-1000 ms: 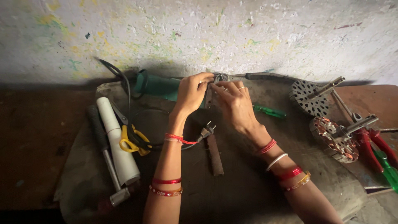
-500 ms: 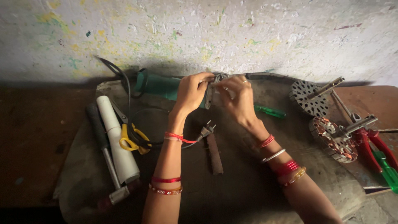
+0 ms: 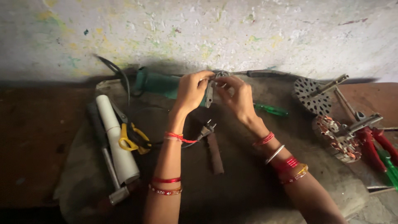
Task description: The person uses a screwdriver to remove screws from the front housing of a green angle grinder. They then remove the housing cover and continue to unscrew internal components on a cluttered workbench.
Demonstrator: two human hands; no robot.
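A green angle grinder [image 3: 159, 84] lies along the back of the stone slab [image 3: 248, 182], its metal head between my hands. My left hand [image 3: 191, 90] grips the grinder near its head. My right hand [image 3: 234, 96] holds the metal guard and a small tool at the head [image 3: 215, 81]. The grinder's black cord runs forward to a two-pin plug [image 3: 206, 131] lying under my left wrist. Bangles and red thread sit on both wrists.
Left of my arms lie a white tube [image 3: 117, 139], yellow-handled scissors [image 3: 132, 141] and a hammer [image 3: 108, 166]. A brown wooden handle [image 3: 214, 152] and a green screwdriver [image 3: 271, 109] lie near. At right are two motor parts [image 3: 338, 135], red pliers [image 3: 371, 147].
My hands have stayed at the grinder's head with small finger shifts. The view has moved slightly; nothing else has moved.
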